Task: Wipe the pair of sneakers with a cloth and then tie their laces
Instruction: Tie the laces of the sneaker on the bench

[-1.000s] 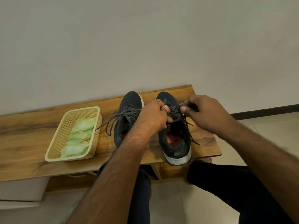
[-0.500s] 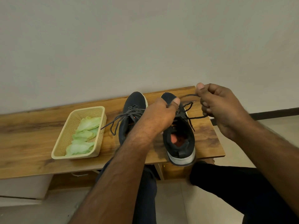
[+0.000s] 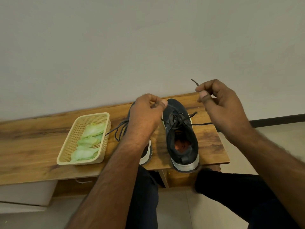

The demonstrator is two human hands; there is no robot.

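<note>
Both hands pinched lace ends: the left hand [image 3: 145, 111] and right hand [image 3: 219, 103] pulled the lace [image 3: 178, 120] of the right shoe [image 3: 180, 134] near the worktop's [image 3: 33, 149] right end.

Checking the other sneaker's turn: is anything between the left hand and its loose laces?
Nothing visible. The left hand hangs right above the left sneaker; its loose laces trail bare toward the basket.
</note>
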